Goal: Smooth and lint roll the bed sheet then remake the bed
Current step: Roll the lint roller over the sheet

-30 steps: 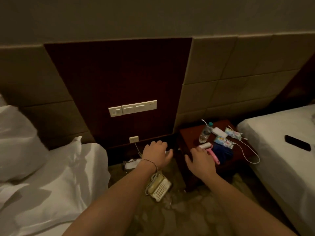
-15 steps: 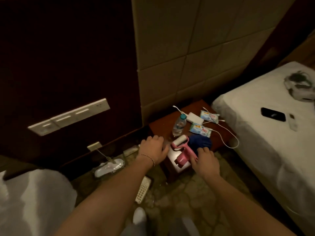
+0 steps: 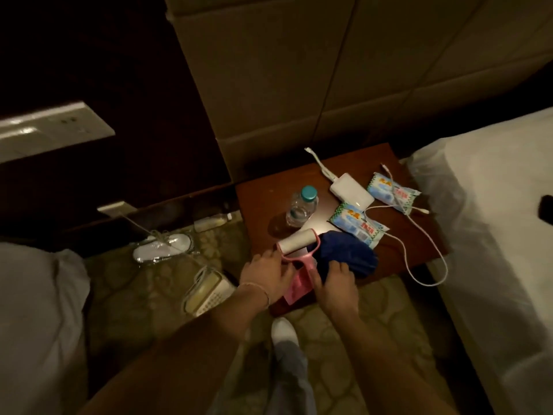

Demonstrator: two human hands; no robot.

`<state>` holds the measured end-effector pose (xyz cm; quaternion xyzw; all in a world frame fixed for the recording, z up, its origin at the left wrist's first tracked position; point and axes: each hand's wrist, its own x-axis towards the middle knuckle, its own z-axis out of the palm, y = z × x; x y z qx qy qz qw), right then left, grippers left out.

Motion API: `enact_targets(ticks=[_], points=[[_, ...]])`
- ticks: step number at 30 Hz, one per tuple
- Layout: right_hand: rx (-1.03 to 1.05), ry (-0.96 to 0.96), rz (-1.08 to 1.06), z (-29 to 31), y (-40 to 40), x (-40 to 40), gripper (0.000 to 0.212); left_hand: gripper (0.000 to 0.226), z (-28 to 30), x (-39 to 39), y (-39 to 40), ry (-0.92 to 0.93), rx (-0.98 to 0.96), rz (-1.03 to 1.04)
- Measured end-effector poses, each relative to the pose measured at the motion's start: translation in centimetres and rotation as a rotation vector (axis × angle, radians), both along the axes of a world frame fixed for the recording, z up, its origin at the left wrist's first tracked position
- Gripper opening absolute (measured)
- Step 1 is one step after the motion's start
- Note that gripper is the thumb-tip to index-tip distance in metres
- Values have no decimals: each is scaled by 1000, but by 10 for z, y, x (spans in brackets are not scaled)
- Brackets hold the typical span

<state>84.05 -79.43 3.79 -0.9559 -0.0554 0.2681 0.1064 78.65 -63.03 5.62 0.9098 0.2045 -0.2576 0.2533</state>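
Observation:
A lint roller (image 3: 297, 244) with a pink handle and white roll lies at the near left corner of the dark wooden nightstand (image 3: 398, 238). My left hand (image 3: 264, 275) closes on the pink frame just below the roll's left end. My right hand (image 3: 335, 280) grips the handle from the right, its palm resting over a dark blue cloth (image 3: 348, 251). A white-sheeted bed (image 3: 484, 211) stands to the right. White bedding of another bed (image 3: 33, 295) fills the lower left.
The nightstand holds a water bottle (image 3: 300, 206), a white power bank (image 3: 351, 190), two wipe packs (image 3: 356, 225) and a trailing cable (image 3: 431, 265). On the patterned carpet lie a desk telephone (image 3: 206, 292) and a slipper (image 3: 163, 250). A black phone (image 3: 546, 209) rests on the right bed.
The view has dropped and closed in on the nightstand. Both hands have come together onto the lint roller, the left moving from the table's edge to the pink frame.

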Motion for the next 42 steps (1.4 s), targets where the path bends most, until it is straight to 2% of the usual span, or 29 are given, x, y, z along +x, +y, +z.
enact_targets(ticks=[5, 10, 15, 19, 25, 30, 34, 39, 42], points=[[46, 89, 47, -42, 1, 3, 46, 41, -48, -5, -28, 115, -59, 243], [85, 101, 89, -58, 3, 1, 31, 34, -74, -8, -39, 188, -115, 309], [33, 62, 150, -54, -1, 1, 19, 26, -83, -9, -41, 109, -137, 455], [24, 13, 139, -50, -7, 2, 23, 26, -82, -5, -44, 47, -155, 546], [325, -49, 104, -41, -19, -5, 15, 25, -82, -7, -46, -15, -200, 648], [427, -12, 168, -14, -24, -13, 8, 36, -53, -15, -38, -10, -33, 533], [371, -16, 320, 21, -12, -21, 10, 40, -15, -34, -17, -23, 69, 475], [249, -77, 560, 76, 40, -52, 12, 41, 45, -95, 24, -48, 128, 618], [267, -84, 656, 116, 83, -89, 14, 46, 85, -154, 49, 11, 186, 726]])
